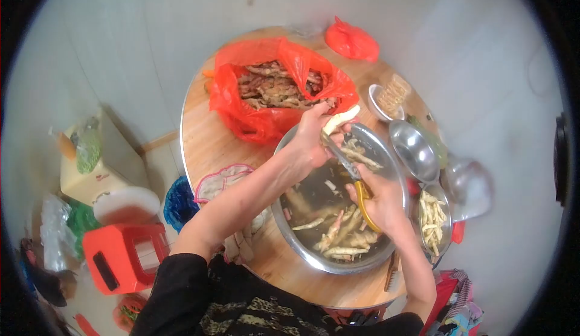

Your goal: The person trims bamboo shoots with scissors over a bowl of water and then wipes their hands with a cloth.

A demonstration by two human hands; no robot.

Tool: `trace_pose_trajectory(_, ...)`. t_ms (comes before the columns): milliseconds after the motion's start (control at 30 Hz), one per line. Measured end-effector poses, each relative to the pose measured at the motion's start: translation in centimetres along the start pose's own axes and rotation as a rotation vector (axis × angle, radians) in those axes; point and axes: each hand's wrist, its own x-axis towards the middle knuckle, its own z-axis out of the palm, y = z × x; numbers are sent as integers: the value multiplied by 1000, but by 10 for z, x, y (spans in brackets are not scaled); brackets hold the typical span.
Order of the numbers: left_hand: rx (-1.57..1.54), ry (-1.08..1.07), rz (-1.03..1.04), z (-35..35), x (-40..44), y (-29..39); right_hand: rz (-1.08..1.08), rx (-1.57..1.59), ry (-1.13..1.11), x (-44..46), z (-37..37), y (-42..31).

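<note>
Over a large metal basin (pixel 284 233) of water, my left hand (pixel 315 132) holds a pale chicken foot (pixel 341 118). My right hand (pixel 380 198) is wrapped round the yellow handles of a pair of scissors (pixel 361 194), whose blades reach up to the foot. Several pale feet (pixel 347 236) lie in the water below. Behind my left hand stands an open red plastic bag (pixel 241 124) full of brownish pieces (pixel 272 85). A metal bowl (pixel 447 227) on the right holds cut pale pieces (pixel 431 218).
An empty-looking metal bowl (pixel 415 149) and a white bowl (pixel 376 97) stand at the right. A small red bag (pixel 352 41) lies at the back edge. A cloth (pixel 220 182) and a brush (pixel 393 272) are near the front. A red stool (pixel 124 257) stands left of the table.
</note>
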Motion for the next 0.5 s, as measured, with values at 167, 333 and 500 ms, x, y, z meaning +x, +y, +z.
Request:
trace_pose_trajectory(167,48,21,0,-3,4,0,42,126,-116,1,-18,-1)
trace_pose_trajectory(333,3,-53,-66,-8,5,0,173,194,46,10,-20,11)
trace_pose_trajectory(500,44,-27,-10,-3,5,-1,-98,-79,107,1,3,18)
